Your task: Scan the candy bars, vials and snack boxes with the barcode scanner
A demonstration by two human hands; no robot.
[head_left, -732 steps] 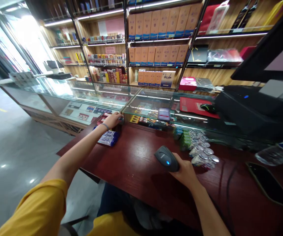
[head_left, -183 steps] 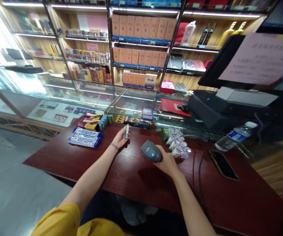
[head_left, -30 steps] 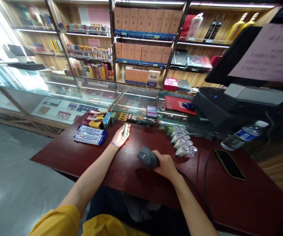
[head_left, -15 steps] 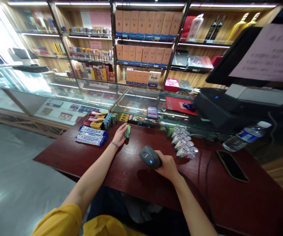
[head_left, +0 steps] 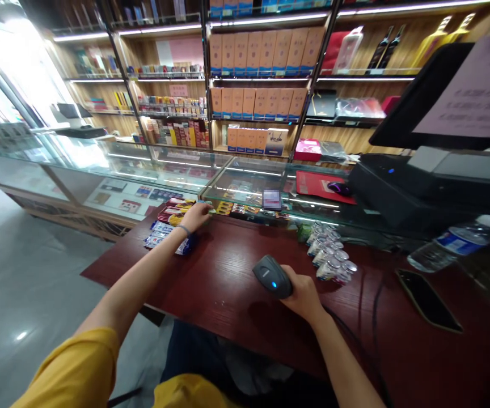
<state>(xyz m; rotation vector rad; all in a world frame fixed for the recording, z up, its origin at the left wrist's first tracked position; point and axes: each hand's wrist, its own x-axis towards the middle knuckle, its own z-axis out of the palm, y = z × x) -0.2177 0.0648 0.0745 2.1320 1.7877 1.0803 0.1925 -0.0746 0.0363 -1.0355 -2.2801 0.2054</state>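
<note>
My right hand [head_left: 302, 293] grips a dark handheld barcode scanner [head_left: 271, 277] above the table; a blue light glows on its head. My left hand [head_left: 197, 217] reaches to the far left of the table, fingers curled down over a small green pack [head_left: 211, 209], mostly hidden. Beside and under that hand lie red-and-yellow snack packs [head_left: 172, 213] and blue-and-white wrapped packs [head_left: 156, 235], partly covered by my wrist. The small blue-green packs by them are almost wholly hidden behind my hand.
Several small cans [head_left: 330, 255] stand grouped on the right of the dark red table [head_left: 228, 283]. Further right are a phone [head_left: 430, 300] and a water bottle [head_left: 455, 243]. A glass counter [head_left: 245, 170] borders the far edge, with a monitor [head_left: 423, 96] at right.
My left hand has moved left and away from me, taking the small green pack from mid-table to the other packs. My right hand still holds the scanner; the view has shifted slightly.
</note>
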